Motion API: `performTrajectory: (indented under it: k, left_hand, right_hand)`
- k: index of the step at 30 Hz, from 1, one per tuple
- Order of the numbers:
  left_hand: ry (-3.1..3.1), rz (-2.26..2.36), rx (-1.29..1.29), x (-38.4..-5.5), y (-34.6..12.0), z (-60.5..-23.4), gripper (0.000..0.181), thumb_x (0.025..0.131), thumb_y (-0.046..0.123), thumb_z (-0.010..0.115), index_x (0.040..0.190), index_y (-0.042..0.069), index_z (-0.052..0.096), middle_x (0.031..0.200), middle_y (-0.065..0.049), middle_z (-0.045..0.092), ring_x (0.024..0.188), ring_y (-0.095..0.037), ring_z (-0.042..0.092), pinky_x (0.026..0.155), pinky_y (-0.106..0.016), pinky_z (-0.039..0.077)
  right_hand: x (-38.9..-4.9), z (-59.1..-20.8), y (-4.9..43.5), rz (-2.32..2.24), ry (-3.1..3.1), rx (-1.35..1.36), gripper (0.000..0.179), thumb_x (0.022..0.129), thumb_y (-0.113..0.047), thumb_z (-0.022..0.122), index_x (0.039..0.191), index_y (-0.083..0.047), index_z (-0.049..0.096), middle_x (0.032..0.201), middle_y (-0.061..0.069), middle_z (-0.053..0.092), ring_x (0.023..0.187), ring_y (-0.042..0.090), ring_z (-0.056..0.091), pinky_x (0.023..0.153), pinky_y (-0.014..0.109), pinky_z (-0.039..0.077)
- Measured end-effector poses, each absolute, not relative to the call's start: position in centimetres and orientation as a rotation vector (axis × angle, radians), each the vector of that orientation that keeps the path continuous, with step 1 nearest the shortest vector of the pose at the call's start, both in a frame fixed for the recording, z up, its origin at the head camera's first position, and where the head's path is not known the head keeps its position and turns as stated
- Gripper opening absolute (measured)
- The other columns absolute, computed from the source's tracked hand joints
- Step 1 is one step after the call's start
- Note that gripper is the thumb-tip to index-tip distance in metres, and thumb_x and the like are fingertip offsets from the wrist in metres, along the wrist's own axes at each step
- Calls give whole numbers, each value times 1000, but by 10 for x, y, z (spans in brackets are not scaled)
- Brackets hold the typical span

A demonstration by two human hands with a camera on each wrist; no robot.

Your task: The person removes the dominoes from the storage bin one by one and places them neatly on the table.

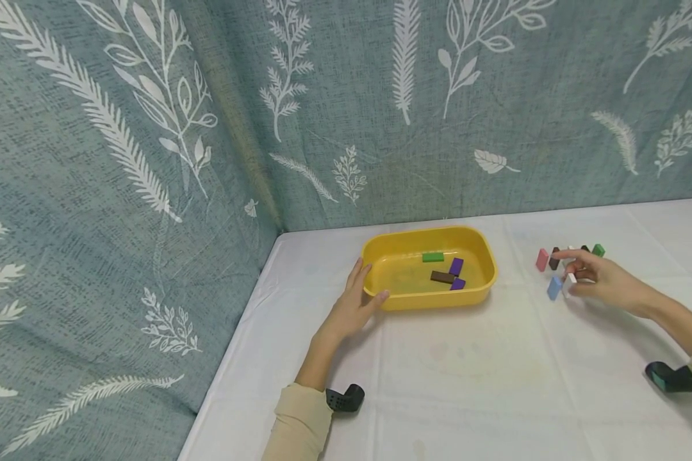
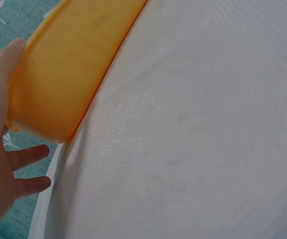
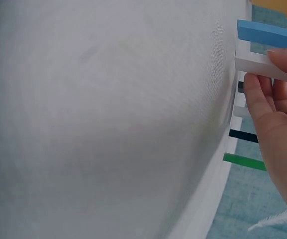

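In the head view my left hand [image 1: 348, 310] rests at the near left corner of a yellow plastic tray [image 1: 380, 301], thumb by the front rim and fingers along the left side. Two of its fingers stick out straight, off the tray [image 2: 64, 74], in the left wrist view. Over on the right, my right hand [image 1: 608, 285] pinches a white domino block [image 3: 260, 66] between thumb and fingers. Just left of it stands a blue domino [image 1: 554, 288]. Behind are a pink domino [image 1: 542, 260], a dark brown one [image 1: 555, 258] and a green one [image 1: 598, 250], with others partly hidden by the hand.
Inside the tray lie a green domino [image 1: 432, 257], a brown domino [image 1: 442, 277] and two purple ones [image 1: 456, 266]. A white cloth [image 1: 467, 384] covers the table. A patterned teal curtain [image 1: 334, 115] hangs behind and to the left.
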State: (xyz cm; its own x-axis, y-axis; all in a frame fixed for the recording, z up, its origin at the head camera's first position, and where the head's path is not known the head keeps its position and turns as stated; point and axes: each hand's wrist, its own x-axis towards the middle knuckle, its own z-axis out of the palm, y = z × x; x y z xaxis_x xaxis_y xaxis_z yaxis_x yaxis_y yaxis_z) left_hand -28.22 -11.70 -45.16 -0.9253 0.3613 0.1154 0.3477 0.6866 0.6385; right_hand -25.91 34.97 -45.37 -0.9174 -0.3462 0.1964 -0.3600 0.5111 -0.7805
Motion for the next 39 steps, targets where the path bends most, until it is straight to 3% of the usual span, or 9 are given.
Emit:
performTrajectory:
  k: [15,29,35,39]
  left_hand:
    - [2866,1066,590,-281,-116,-450,81,94,59,45,153,12,17,159,-1,-2,138,-38,23,103,-59,29]
    - [2865,1071,596,-282,-117,-451,81,94,59,45,153,11,17,159,-3,-2,138,-37,23,103,-57,29]
    - [2864,1077,599,-281,-117,-449,83,93,61,44,153,12,16,159,-3,-2,139,-36,22,104,-57,28]
    - [2858,1079,588,-281,-117,-449,82,94,60,44,153,11,16,160,-4,-2,138,-37,22,104,-58,28]
  right_hand:
    - [-255,-452,356,1361,-2756,565,56,86,3,67,135,2,40,104,7,52,95,-8,50,78,7,42]
    - [-241,-445,377,1357,-2736,375,56,96,-8,58,145,-7,31,111,-2,48,94,-14,45,73,8,43]
    - [-255,-462,396,1419,-2595,320,60,99,-17,54,151,-18,25,111,1,49,93,-10,52,74,10,46]
    - [-254,-453,385,1597,-2426,356,54,99,-8,52,148,-15,31,109,1,52,93,-2,57,75,13,48]
